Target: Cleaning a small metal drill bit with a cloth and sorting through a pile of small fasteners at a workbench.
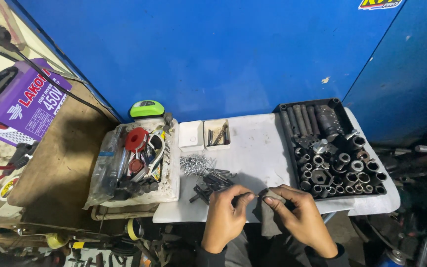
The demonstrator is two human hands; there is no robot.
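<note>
Nearest the camera, a thin dark metal pin is pinched at one end between the thumb and forefinger of the left hand, its fingers closed tightly round it. The pin's other end is met by the right hand, which is closed on a crumpled grey cloth; the cloth is pressed against the pin and hangs down below the fingers. Both hands are held over the near edge of the white table top.

Just beyond the left hand, a loose heap of dark pins and bolts is seen lying on the table, and past it a tangle of bright small nails. Whether any of these have been wiped cannot be told; by the look of it, one piece is in hand and many are left in the heap.

To the right, a black tray of steel sockets is set. Farther back, two small white boxes stand side by side, one holding a few drill bits. To the left, a shallow tray of mixed clutter is placed, with a green-lidded jar behind it against the blue metal wall.
</note>
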